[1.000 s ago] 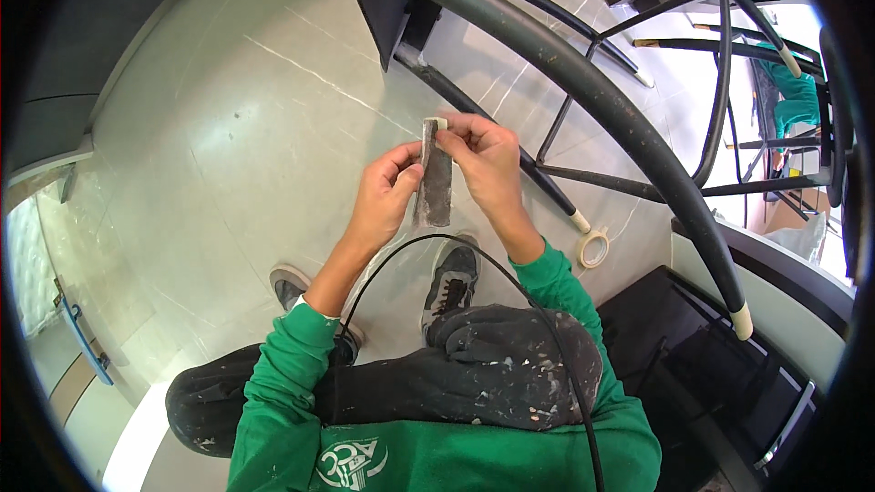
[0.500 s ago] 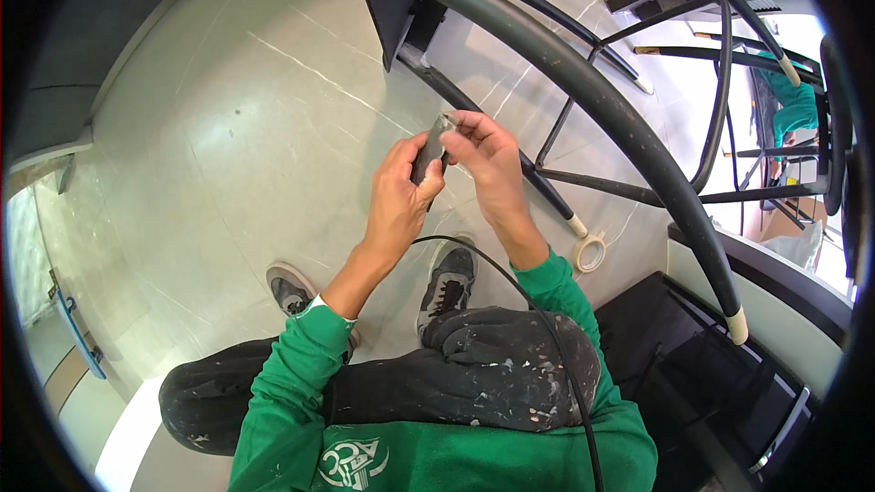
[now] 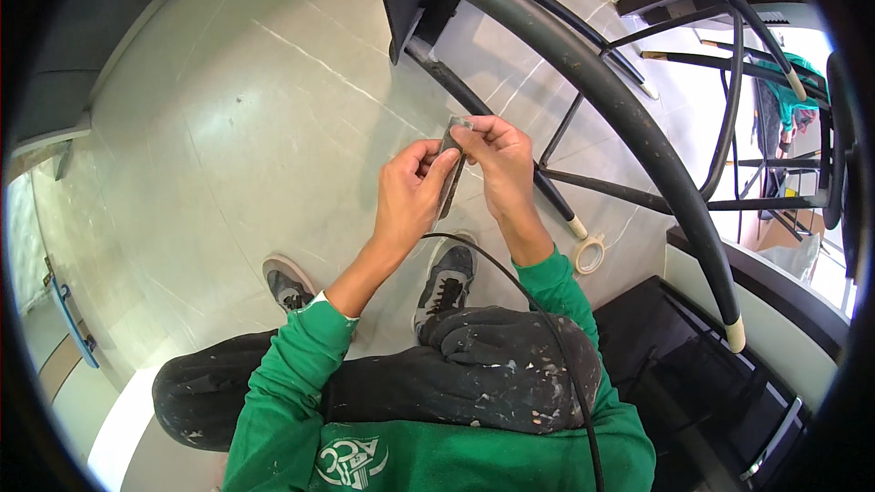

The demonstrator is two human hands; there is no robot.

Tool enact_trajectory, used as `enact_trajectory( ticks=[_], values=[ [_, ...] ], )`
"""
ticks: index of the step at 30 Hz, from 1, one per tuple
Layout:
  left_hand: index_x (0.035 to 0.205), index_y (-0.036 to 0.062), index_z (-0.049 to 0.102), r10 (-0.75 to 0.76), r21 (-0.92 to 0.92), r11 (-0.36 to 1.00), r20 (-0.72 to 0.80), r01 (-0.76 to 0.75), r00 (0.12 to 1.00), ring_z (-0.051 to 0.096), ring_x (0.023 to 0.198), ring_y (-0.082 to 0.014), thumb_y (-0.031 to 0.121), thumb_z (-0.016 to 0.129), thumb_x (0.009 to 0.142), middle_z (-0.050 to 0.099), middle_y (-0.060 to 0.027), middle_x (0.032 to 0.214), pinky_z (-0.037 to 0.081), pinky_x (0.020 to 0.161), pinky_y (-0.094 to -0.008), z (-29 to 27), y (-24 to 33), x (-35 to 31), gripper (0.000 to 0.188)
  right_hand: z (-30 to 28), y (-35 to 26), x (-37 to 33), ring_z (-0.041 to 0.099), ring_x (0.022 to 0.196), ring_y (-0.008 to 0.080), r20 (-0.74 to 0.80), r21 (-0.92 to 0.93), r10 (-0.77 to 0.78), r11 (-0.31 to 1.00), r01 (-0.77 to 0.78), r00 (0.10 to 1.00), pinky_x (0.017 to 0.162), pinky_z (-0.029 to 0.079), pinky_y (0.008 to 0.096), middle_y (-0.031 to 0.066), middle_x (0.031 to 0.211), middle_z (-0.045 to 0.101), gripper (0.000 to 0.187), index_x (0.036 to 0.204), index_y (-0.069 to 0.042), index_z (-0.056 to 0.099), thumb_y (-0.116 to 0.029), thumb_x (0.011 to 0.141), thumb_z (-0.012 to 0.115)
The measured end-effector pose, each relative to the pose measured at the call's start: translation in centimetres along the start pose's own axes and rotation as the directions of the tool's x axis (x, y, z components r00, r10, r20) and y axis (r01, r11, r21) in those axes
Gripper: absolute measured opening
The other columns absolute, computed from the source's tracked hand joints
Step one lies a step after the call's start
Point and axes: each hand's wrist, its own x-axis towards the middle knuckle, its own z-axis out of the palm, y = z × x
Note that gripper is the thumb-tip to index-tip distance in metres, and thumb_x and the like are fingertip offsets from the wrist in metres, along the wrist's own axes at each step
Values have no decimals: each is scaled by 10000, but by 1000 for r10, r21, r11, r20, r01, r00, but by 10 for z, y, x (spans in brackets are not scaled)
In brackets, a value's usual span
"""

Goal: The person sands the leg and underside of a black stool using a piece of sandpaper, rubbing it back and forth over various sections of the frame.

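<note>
Dark strip (image 3: 449, 189) part-hidden by hands (image 3: 407, 189) (image 3: 507, 167); black frame (image 3: 629, 100) cropped at top.
</note>
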Motion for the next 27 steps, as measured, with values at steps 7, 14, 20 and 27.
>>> enact_trajectory(
  ticks=[7, 14, 20, 27],
  values=[
    [1030, -45, 738, -64, -262, 964, -50, 49, 997, 588, 704, -47, 187, 709, 1010, 697, -19, 806, 465, 606, -241, 4, -23, 15, 234, 17, 16, 0, 597, 846, 67, -28, 151, 102, 984, -96, 994, 840, 467, 243, -8, 892, 686, 156, 1043, -20, 699, -145, 974, 760],
    [1133, -49, 730, 157, 392, 903, 82, -177, 984, 644, 836, -108, 267, 694, 1027, 753, -54, 988, 519, 756, -270, -44, -1, 56, 335, -18, 30, 57, 595, 787, 115, -119, -305, -197, 940, 153, 973, 726, 485, 306, 24, 906, 668, 170, 993, -14, 718, -184, 995, 728],
    [1318, -34, 626, 705, 358, 688, -120, -632, 699, 654, 1031, -182, 373, 661, 1032, 706, -133, 1165, 515, 907, -329, -119, 154, 137, 499, 7, 31, 120, 662, 826, 342, 270, -827, -554, 285, 485, 787, 721, 536, 432, 131, 893, 666, 160, 974, -43, 775, -157, 863, 789],
    [1100, -79, 741, 427, 317, 807, 268, -498, 863, 677, 963, -235, 372, 672, 998, 733, -204, 1086, 509, 876, -347, -85, 275, 199, 468, 15, 46, 152, 680, 785, 296, 452, -833, -605, -23, 553, 656, 695, 564, 412, 73, 855, 659, 130, 937, -95, 794, -185, 842, 797]
  ],
)
